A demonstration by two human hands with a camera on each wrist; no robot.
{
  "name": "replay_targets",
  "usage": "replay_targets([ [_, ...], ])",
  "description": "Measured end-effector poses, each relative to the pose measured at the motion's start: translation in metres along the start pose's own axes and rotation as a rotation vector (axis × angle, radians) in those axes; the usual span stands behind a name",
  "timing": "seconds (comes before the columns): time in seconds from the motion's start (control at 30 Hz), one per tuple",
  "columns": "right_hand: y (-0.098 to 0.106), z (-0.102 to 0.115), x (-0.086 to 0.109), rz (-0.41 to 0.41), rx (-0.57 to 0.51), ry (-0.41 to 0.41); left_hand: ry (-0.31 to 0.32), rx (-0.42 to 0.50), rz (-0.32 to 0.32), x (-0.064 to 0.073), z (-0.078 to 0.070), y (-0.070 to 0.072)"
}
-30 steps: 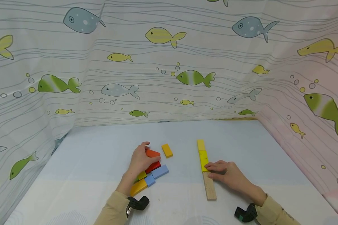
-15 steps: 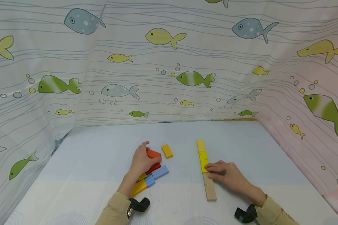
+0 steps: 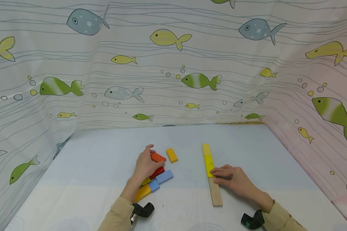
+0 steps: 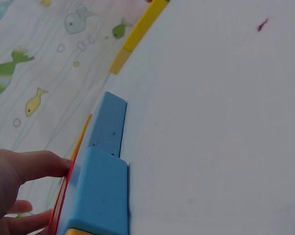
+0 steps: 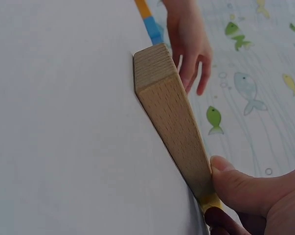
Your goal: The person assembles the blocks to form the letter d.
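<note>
My left hand [image 3: 146, 165] holds an orange-red block [image 3: 158, 157] between thumb and fingers at the far end of a block cluster. A darker red block [image 3: 157, 173] lies under the thumb, beside two blue blocks [image 3: 164, 176]. In the left wrist view, fingertips [image 4: 64, 166] rest behind the blue blocks, against a red edge. My right hand [image 3: 237, 179] pinches at the joint of a row, index finger on the bright yellow block [image 3: 209, 162], thumb at the plain wooden block [image 3: 215, 194]. The right wrist view shows that thumb [image 5: 225, 176] against the wooden block's side.
A pale yellow block [image 3: 206, 149] tops the row. An amber block [image 3: 172, 155] lies alone between the hands, and another amber block [image 3: 143, 193] is at the cluster's near end. A fish-print curtain [image 3: 162, 80] stands behind the white table [image 3: 179, 211].
My left hand has shifted very slightly, and the orange-red block has turned a little, its right end nearer me. The right hand and its row look unchanged.
</note>
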State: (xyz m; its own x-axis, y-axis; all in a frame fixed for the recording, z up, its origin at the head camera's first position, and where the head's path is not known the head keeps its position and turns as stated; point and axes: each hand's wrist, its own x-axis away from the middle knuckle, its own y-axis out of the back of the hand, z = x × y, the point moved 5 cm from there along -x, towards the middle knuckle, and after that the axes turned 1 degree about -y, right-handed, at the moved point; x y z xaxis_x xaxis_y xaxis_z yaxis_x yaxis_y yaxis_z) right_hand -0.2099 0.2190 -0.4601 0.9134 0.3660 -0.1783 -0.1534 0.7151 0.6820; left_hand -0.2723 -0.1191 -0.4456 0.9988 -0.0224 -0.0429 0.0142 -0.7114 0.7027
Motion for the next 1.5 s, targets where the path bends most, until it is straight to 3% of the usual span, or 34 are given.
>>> replay_targets([
  [0.87,0.0007,-0.0004,0.0005,-0.006,-0.029,0.008,-0.021,-0.005,-0.008,-0.0009,0.0005,-0.0007],
  [1.5,-0.0011,-0.0021,0.0003,-0.011,-0.028,0.022,-0.027,0.059,-0.045,-0.0023,-0.0028,0.0005],
])
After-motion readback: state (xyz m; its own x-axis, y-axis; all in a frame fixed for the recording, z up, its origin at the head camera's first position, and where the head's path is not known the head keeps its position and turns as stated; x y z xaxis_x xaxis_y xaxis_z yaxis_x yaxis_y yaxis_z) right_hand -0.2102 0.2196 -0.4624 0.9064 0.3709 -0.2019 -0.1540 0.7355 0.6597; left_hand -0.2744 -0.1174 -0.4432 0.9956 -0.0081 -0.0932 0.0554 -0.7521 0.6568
